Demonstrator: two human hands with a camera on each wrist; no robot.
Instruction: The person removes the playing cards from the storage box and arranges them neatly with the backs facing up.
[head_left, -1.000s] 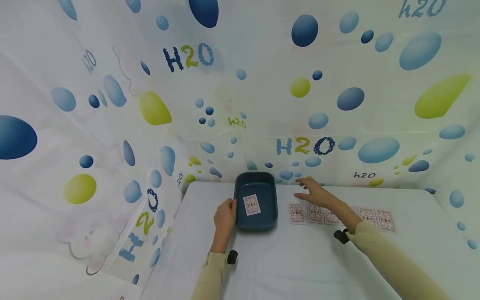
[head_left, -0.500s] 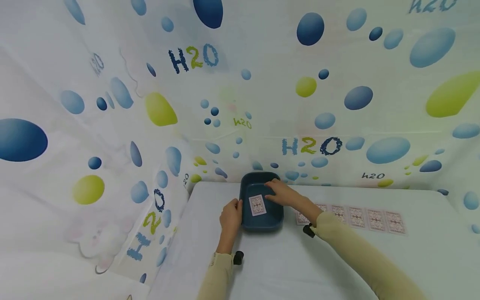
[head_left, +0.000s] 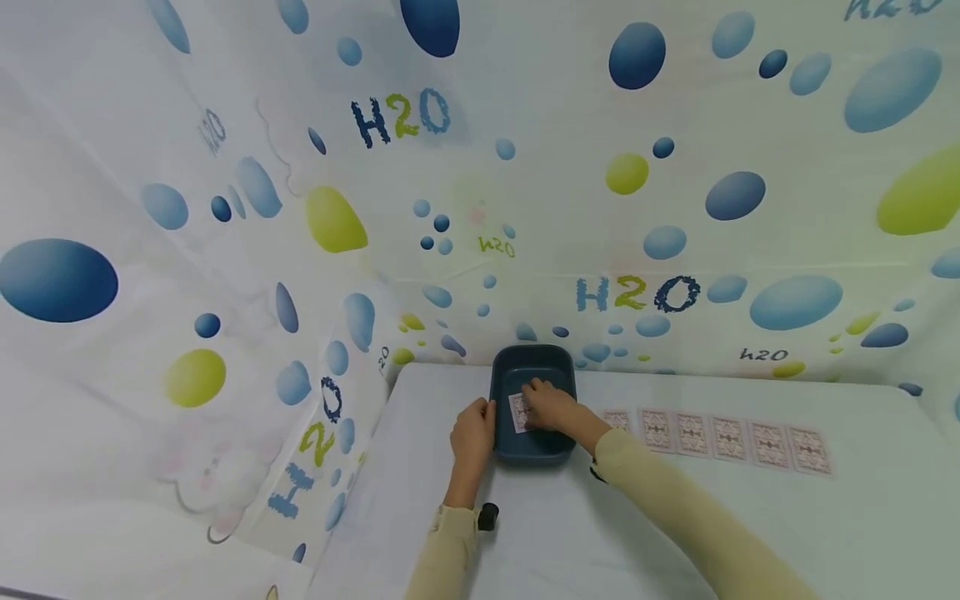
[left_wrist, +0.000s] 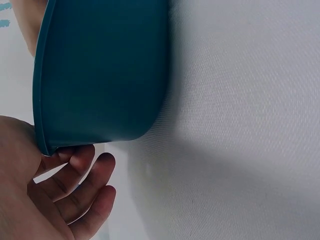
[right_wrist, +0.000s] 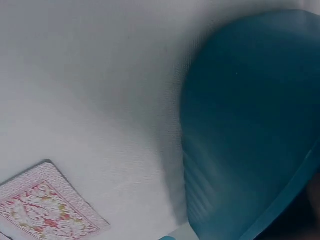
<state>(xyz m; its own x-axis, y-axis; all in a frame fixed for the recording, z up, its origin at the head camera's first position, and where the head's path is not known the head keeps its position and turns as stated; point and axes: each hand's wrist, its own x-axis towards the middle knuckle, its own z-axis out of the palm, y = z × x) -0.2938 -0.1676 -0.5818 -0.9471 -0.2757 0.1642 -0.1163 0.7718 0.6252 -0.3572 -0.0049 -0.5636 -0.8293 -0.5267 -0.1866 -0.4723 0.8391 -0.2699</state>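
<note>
A dark teal plastic bin (head_left: 534, 457) stands on the white-covered table. My left hand (head_left: 473, 432) grips its left rim; the left wrist view shows curled fingers (left_wrist: 95, 212) just outside the wall. Inside the bin lies a playing card (head_left: 517, 413), patterned back up. My right hand (head_left: 553, 408) reaches over the right rim, its fingers bent down at this card and covering its right part. Whether they pinch it I cannot tell. From the right wrist, the bin's wall (right_wrist: 250, 115) hides nearly all of that hand.
Right of the bin, several playing cards (head_left: 729, 438) lie face down in a row; my right forearm passes over the near side of the closest one (right_wrist: 47, 212). Behind the table hangs a white curtain (head_left: 540, 250) printed with blue and green drops.
My right hand has moved left from above the card row into the bin and down to the card there, its spread fingers now bent. My left hand stays on the rim.
</note>
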